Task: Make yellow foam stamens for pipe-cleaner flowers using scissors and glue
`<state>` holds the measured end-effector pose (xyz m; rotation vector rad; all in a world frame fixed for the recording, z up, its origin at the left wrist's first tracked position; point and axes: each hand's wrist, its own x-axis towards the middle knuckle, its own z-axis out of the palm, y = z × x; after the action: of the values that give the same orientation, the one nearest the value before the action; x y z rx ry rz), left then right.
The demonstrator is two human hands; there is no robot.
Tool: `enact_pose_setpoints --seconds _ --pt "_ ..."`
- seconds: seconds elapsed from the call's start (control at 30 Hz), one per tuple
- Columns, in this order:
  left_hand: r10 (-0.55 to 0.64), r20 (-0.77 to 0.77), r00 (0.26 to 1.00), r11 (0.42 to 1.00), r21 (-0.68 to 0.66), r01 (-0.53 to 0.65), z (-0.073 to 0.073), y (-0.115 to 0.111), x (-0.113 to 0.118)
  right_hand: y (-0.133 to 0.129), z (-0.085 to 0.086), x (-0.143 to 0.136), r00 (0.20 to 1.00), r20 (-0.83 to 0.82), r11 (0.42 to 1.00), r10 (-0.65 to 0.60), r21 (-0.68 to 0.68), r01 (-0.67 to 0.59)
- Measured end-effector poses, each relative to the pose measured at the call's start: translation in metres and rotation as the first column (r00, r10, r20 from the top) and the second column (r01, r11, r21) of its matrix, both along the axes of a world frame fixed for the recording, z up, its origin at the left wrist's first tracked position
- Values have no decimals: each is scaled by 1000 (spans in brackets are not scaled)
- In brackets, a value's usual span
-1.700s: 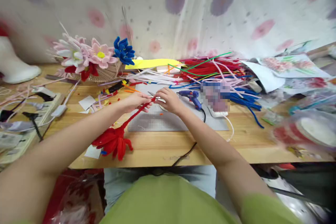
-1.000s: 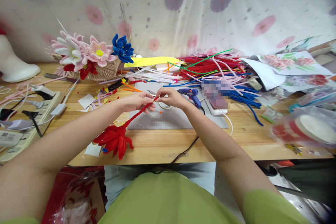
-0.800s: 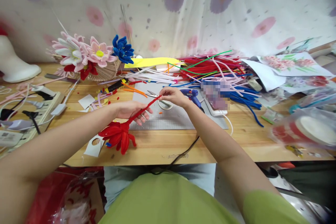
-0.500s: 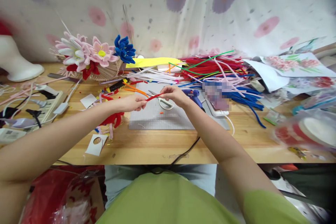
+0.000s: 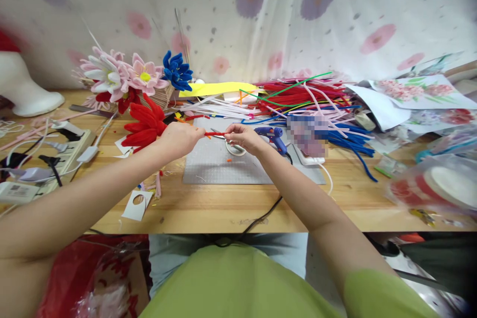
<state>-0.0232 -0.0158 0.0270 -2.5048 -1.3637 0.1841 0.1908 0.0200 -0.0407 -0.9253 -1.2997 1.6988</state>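
Note:
A red pipe-cleaner flower (image 5: 144,123) points left, out beyond my left hand (image 5: 182,139). That hand is closed around the base of its stem. The fuzzy red stem (image 5: 215,134) runs nearly level across to my right hand (image 5: 242,137), which pinches its far end between thumb and fingers. Both hands are above the grey cutting mat (image 5: 212,174). Partly hidden under the stem and right hand lie scissors (image 5: 238,152) with pale handles. A blue glue gun (image 5: 274,134) rests just right of my right hand.
Bundles of coloured pipe cleaners (image 5: 298,94) lie along the back. Finished flowers (image 5: 145,74) stand in a woven holder at the back left. A power strip (image 5: 70,159) with cables is at left. A black cord (image 5: 264,216) crosses the front edge. A plastic-wrapped tub (image 5: 439,184) sits at right.
The red flower has swung up from below my left forearm to above it. My left hand has turned and shifted slightly left and up; the stem is now more level. My right hand barely moved.

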Motion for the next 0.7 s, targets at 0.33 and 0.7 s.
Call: enact_pose_setpoints --seconds 0.33,0.7 --pt "32 67 997 999 12 -33 -5 -6 1 -6 -5 -3 999 1 997 -35 67 35" --pt "-63 117 991 995 78 54 -3 -7 4 0 -14 -15 991 -36 991 -127 -38 126"
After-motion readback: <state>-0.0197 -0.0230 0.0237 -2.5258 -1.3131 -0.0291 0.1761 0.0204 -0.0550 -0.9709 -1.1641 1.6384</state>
